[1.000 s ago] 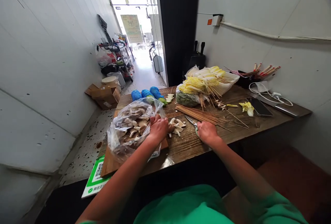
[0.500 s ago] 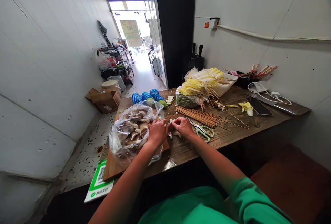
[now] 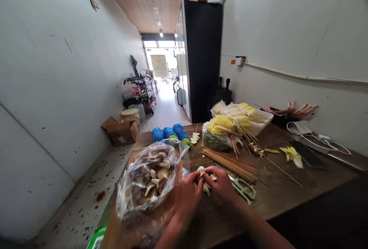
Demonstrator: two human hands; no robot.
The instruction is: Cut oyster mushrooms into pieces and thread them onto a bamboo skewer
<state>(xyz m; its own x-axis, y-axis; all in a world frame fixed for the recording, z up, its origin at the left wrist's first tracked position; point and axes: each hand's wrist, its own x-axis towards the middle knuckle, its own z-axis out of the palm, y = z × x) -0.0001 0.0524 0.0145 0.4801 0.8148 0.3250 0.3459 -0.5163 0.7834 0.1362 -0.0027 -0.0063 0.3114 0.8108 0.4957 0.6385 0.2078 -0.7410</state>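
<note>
Pale mushroom pieces [image 3: 204,180] were what both hands had hold of, near the front edge of the wooden table [image 3: 287,203]. The left hand [image 3: 188,195] and right hand [image 3: 222,183] met over them, fingers curled shut and pinching the pieces between them, though exactly how many pieces was hard to tell. Just left of the hands sat a clear plastic bag of mushrooms [image 3: 149,180], mouth open. Green-handled scissors [image 3: 244,187] lay right beside the right hand, and a bundle of bamboo skewers [image 3: 230,162] ran behind them. Farther back were skewered yellow cabbage leaves [image 3: 227,124] in a bowl and some blue foam nets [image 3: 169,132], with a phone [image 3: 309,157] off to the right.

Those mushroom bits looked light, soft and springy, probably easy to tear or crumble, so a gentle pinch on the thicker stem part seemed the safest place to hold them rather than the thin cap edges
</note>
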